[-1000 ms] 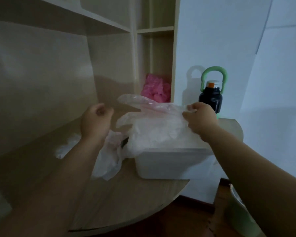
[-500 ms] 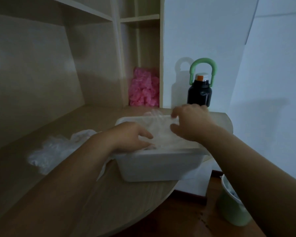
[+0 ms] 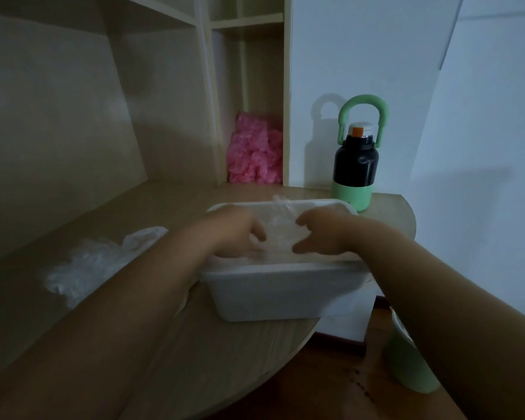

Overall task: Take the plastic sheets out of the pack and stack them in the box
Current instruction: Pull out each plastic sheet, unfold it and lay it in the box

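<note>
The left hand's (image 3: 235,236) fingers (image 3: 256,233) are bent down onto the clear sheets (image 3: 281,230) lying between the two hands. Whether they pinch the plastic or only press it I cannot tell. Facing them, the right hand's (image 3: 326,234) fingers (image 3: 305,221) and thumb stand apart in a loose curve with their tips at the sheets, clamped on nothing that shows. One fold pokes up just beyond both sets of fingertips.

All this sits inside the white box (image 3: 270,295), whose long axis runs side to side under the hands. Flattening the sheet looks like the step in hand.

The next reach likely goes to the pack (image 3: 85,268), a crumpled clear heap left of the left fingers and nearer the person, apart from the box. The left hand is closer to it. The heap shows no clear long axis.

Box and pack rest on a wooden desk (image 3: 164,344). Beyond the fingers stand a bottle (image 3: 355,165) and, in the shelves (image 3: 206,86), a pink bundle (image 3: 255,153). A green bin (image 3: 406,359) sits on the floor, down to the right.
</note>
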Motion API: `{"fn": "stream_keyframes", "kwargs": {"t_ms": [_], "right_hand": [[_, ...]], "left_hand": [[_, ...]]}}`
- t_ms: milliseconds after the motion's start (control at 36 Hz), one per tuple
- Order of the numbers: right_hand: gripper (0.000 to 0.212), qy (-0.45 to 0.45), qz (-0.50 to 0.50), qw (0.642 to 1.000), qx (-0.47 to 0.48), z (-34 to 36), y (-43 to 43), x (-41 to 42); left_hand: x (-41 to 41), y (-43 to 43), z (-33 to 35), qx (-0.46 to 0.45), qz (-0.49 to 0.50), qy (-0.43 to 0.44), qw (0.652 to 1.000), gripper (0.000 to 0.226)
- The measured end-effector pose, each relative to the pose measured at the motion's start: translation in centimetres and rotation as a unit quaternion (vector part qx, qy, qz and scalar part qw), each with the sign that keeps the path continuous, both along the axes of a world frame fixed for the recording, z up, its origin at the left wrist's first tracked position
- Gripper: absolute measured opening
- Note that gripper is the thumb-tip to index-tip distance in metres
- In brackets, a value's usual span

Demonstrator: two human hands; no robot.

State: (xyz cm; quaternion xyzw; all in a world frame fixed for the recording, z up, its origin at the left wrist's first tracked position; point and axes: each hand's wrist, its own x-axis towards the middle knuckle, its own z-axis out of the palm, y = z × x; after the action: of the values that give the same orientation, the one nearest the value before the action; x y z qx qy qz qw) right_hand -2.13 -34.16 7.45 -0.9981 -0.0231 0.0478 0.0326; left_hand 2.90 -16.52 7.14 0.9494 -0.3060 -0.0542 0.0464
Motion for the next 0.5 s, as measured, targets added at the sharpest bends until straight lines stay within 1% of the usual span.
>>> {"fn": "stream_keyframes", "kwargs": {"t_ms": [56, 111, 222, 306, 361, 444, 500], "right_hand": [[0.058, -0.063, 0.004, 0.996, 0.068, 0.8, 0.7, -0.5], [0.051, -0.119, 0.019, 0.985, 0.125, 1.5, 2.2, -1.2], [0.039, -0.217, 0.056, 0.951, 0.213, 2.2, 6.6, -2.4], [0.031, -0.298, 0.081, 0.909, 0.279, 2.0, 10.7, -2.9], [0.029, -0.325, 0.09, 0.879, 0.336, 1.7, 13.3, -3.3], [0.027, -0.314, 0.12, 0.858, 0.389, 0.3, 16.9, -4.1], [0.028, -0.29, 0.141, 0.861, 0.393, -1.3, 18.9, -4.5]], "left_hand": [[-1.0, 1.5, 1.1, -0.118, 0.003, -0.023, 0.993, 0.037], [-2.2, 3.4, 2.0, -0.215, 0.009, -0.06, 0.975, 0.03], [-4.1, 7.3, 2.2, -0.351, 0.06, -0.128, 0.926, 0.02], [-4.9, 10.7, 0.5, -0.401, 0.126, -0.164, 0.893, 0.018], [-5.4, 12.9, -0.9, -0.422, 0.165, -0.174, 0.874, 0.018], [-5.7, 16.2, -4.2, -0.435, 0.229, -0.169, 0.855, 0.018], [-5.9, 17.5, -6.6, -0.425, 0.248, -0.161, 0.855, 0.023]]}}
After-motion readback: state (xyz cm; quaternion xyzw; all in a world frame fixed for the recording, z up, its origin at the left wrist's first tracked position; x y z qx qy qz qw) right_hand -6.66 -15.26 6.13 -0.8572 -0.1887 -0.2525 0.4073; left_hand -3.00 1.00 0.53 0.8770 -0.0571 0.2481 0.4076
